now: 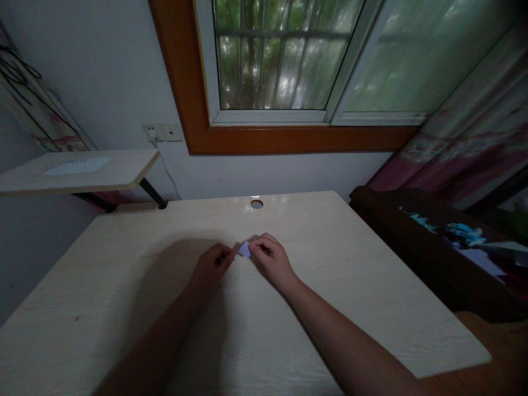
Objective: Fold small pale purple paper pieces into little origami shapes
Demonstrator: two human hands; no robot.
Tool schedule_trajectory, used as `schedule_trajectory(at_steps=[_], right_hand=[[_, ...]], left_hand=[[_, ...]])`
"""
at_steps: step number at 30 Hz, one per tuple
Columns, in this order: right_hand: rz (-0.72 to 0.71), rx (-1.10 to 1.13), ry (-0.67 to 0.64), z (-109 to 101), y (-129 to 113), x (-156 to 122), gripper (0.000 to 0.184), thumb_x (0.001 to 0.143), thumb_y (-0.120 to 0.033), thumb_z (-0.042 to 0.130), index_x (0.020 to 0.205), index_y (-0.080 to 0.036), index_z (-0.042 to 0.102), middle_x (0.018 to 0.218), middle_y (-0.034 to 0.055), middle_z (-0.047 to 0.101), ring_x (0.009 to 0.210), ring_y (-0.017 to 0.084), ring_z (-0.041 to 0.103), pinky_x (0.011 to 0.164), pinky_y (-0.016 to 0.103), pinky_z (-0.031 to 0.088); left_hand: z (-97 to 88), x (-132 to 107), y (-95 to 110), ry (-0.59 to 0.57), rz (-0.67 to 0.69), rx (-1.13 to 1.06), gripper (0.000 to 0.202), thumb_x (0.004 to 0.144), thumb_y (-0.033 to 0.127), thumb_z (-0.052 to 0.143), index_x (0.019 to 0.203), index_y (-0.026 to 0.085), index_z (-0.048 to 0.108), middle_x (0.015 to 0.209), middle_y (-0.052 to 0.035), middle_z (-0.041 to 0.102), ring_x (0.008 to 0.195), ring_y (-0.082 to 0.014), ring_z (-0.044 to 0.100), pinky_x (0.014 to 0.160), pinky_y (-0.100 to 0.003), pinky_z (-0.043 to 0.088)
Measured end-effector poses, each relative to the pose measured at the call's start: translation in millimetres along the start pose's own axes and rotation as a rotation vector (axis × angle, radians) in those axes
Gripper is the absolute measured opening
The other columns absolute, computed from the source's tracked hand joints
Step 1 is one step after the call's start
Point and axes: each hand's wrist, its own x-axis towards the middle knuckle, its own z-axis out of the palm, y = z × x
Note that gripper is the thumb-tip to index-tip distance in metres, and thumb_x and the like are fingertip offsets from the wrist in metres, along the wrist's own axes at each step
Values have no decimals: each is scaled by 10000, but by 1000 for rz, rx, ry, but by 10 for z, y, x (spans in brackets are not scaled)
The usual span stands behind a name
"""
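Note:
Above the middle of the pale wood-grain desk [330, 319], my two hands are close together. My right hand [273, 259] is closed in a pinch on the edge of a small pale lilac piece [244, 249] that looks like paper. From the other side my left hand [212, 264] comes near it, thumb and forefinger pressed together. A thin stick-like thing [240, 254] pokes out of the left fingertips toward the lilac piece. It is too small for me to tell its kind, or whether it touches the piece.
A raised shelf [124, 165] on black legs stands at the back left, with a white sheet [78, 166] on it. A round cable hole [256, 204] lies near the desk's back edge. Dark wooden furniture [396, 236] holding assorted items borders the desk's right side.

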Motion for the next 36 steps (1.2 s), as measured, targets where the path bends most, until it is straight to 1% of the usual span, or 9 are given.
schedule_trajectory(at_steps=[4, 7, 10, 14, 21, 24, 26, 32, 36], right_hand=[[-13, 29, -19, -2, -13, 4, 123, 871, -283, 644, 806, -204, 713, 770, 20, 584, 744, 155, 551, 665, 267, 418], [-20, 51, -46, 1, -40, 8, 122, 872, -286, 646, 813, -205, 716, 782, 26, 598, 755, 158, 560, 675, 272, 430], [-28, 63, -78, 6, -59, 10, 125, 873, -294, 648, 824, -204, 719, 795, 34, 609, 759, 159, 570, 666, 272, 439], [-46, 63, -116, 13, -63, 3, 131, 875, -296, 649, 819, -202, 720, 795, 35, 607, 751, 153, 575, 651, 266, 445], [-103, 30, -197, 41, -33, -24, 129, 873, -311, 653, 895, -210, 730, 816, 36, 605, 713, 133, 557, 624, 250, 445], [-115, 13, -215, 44, -33, -33, 118, 864, -305, 665, 873, -206, 729, 813, 36, 599, 727, 134, 565, 629, 249, 446], [-114, 9, -223, 41, -43, -34, 118, 865, -302, 663, 850, -204, 727, 810, 36, 598, 724, 133, 568, 627, 248, 447], [-117, 3, -210, 42, -35, -37, 109, 870, -290, 659, 854, -205, 725, 807, 35, 597, 713, 131, 565, 620, 247, 445], [-117, 5, -206, 50, -17, -47, 95, 862, -275, 664, 836, -194, 706, 794, 26, 579, 694, 122, 547, 597, 236, 436]], left_hand=[[0, 5, 4, 44, 33, -40, 177, 883, 332, 559, 914, 185, 651, 864, -35, 670, 762, -151, 612, 686, -250, 479], [11, 9, -26, 20, 65, -56, 192, 886, 347, 563, 948, 195, 661, 887, -34, 673, 784, -152, 620, 696, -250, 487], [26, 5, -70, -28, 72, -55, 209, 875, 369, 584, 955, 197, 671, 859, -26, 671, 757, -147, 621, 682, -244, 484], [27, 0, -92, -70, 66, -21, 230, 868, 399, 597, 902, 186, 679, 789, -14, 659, 715, -142, 605, 661, -240, 461], [14, -7, -40, -57, 68, 58, 235, 881, 387, 576, 823, 179, 668, 732, -6, 626, 673, -133, 574, 632, -237, 425], [29, -7, -50, -72, 99, 105, 240, 873, 380, 584, 773, 173, 653, 696, -2, 608, 645, -130, 556, 613, -237, 409], [37, -6, -58, -77, 102, 121, 237, 876, 377, 580, 777, 175, 655, 708, -7, 615, 658, -133, 559, 625, -240, 415], [21, -18, -29, -50, 78, 79, 249, 867, 394, 592, 778, 175, 669, 707, -15, 622, 659, -139, 560, 608, -239, 417], [-4, -20, -18, 9, 82, 28, 211, 843, 367, 638, 765, 173, 665, 705, -9, 599, 654, -133, 544, 607, -237, 413]])
